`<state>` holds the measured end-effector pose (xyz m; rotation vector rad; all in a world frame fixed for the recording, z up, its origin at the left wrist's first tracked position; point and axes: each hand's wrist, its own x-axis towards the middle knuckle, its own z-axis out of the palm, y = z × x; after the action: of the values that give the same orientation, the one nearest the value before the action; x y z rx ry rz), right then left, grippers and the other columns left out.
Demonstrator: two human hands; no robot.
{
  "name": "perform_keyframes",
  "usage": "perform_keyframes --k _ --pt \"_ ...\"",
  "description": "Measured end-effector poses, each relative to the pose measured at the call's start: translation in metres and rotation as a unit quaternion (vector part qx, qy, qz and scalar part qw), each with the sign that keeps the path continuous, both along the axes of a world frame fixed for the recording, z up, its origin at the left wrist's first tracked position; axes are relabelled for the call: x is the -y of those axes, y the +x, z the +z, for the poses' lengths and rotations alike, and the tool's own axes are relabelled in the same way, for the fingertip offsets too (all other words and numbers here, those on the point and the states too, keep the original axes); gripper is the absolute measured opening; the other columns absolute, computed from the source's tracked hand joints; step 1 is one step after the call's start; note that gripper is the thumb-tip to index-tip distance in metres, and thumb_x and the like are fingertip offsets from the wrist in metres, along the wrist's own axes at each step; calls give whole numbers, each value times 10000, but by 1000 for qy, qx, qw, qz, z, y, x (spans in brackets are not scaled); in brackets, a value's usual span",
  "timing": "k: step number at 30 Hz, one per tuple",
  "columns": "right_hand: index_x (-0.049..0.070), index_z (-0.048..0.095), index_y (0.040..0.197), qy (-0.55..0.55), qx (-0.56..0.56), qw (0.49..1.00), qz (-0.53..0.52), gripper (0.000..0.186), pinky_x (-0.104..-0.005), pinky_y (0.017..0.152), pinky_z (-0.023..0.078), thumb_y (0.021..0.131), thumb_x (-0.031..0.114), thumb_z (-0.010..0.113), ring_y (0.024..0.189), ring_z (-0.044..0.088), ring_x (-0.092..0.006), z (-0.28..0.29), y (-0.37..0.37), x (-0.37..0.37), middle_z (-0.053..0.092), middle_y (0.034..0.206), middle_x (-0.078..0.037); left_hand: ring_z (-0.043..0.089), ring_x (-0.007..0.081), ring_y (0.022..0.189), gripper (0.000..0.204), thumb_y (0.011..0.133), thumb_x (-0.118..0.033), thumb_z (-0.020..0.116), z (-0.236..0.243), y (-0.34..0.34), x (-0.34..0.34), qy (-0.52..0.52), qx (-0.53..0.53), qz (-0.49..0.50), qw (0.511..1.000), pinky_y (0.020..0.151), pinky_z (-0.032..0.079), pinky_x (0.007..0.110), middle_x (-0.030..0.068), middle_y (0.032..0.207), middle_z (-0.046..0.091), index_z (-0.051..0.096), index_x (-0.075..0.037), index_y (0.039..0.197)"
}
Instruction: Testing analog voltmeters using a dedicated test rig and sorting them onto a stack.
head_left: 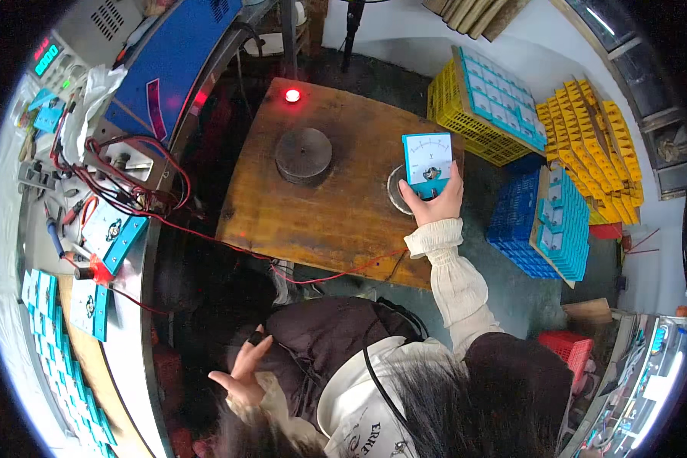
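Observation:
My right hand [440, 202] grips a blue-framed analog panel meter [429, 159] by its lower end, with the white dial facing up. The meter is held over the right part of a wooden table [343, 229] and partly covers a round, metal-rimmed thing [395, 189]. Above my lap, my left hand [246, 372] is empty, its fingers spread apart. A dark round block [304, 155] sits on the table to the left of the meter. At the table's far left corner a red lamp [292, 95] glows.
A workbench [133, 320] on the left carries meters [113, 233], pliers [53, 229], red cables [130, 195] and an instrument with a lit display [49, 61]. Meters fill a yellow crate [466, 122] and a blue crate [515, 225] at right. Yellow stacked trays [588, 153] stand behind. A red wire [320, 280] crosses the table's near edge.

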<state>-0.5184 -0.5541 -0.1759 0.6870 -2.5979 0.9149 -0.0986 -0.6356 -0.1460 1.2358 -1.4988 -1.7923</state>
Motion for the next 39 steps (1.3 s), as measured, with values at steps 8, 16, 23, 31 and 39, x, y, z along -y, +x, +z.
perform_keyframes --k 8,16,23,31,39 --pt "-86 349 1336 -11 -35 999 8 1012 -439 977 406 613 424 842 1149 484 -397 -6 1 2 464 1259 -275 517 247 1179 832 908 -614 146 -2 -7 -1 -30 -24 -5 999 1029 348 359 127 1400 472 472 8 1355" --pt "-89 376 1312 19 -74 997 5 995 -452 971 404 611 445 839 1129 497 -399 -8 -1 0 491 1231 -267 628 218 976 754 894 -526 537 -9 1 25 151 18 172 973 771 490 324 77 1254 562 304 -90 1463" --pt "-34 371 1317 12 -80 995 58 1021 -518 994 352 590 528 815 1073 518 -396 -11 -10 -4 530 1168 -234 609 231 983 565 1011 -358 398 0 -22 -3 16 -20 124 992 858 461 321 43 1089 493 294 -17 1449" --pt "-75 390 1302 22 -59 996 57 953 -428 936 413 612 397 848 1093 512 -367 -3 -6 -4 521 1178 -236 602 203 978 475 1021 -253 372 3 -21 -6 -33 29 104 994 871 460 310 105 1203 529 327 -15 1430" --pt "-58 377 1357 -79 15 989 123 926 -412 1025 369 664 325 858 1202 469 -318 -18 -10 -8 453 1332 -219 565 97 940 459 942 -71 519 35 -16 -12 -33 109 101 988 836 463 253 71 1095 605 400 27 1374"
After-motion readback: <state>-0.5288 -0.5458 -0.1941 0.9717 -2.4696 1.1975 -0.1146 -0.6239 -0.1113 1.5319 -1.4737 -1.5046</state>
